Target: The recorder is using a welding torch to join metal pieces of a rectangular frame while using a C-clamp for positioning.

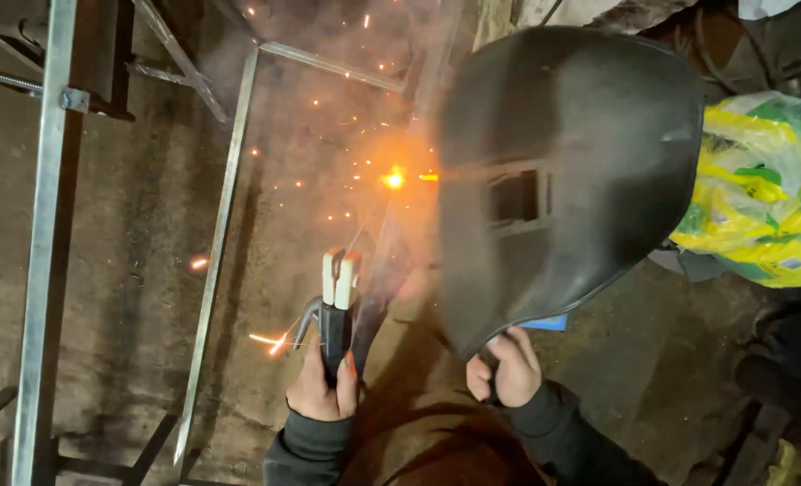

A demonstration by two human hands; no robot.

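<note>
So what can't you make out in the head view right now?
- Weld spot: lost in glare and smoke.
- Electrode tip: too thin, washed out by sparks above the electrode holder in the left hand.
- Metal frame: cut off by top and bottom edges.
- Shield's handle: hidden by the right hand under the welding shield.

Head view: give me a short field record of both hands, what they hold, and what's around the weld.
left hand: gripping the electrode holder, held upright
right hand: gripping the handle under the welding mask, raised beside the work
arc: bright orange glow on the metal frame, sparks scattering
smoke: drifting above the arc
floor: bare concrete under the frame
yellow and green bag: right of the mask
</note>
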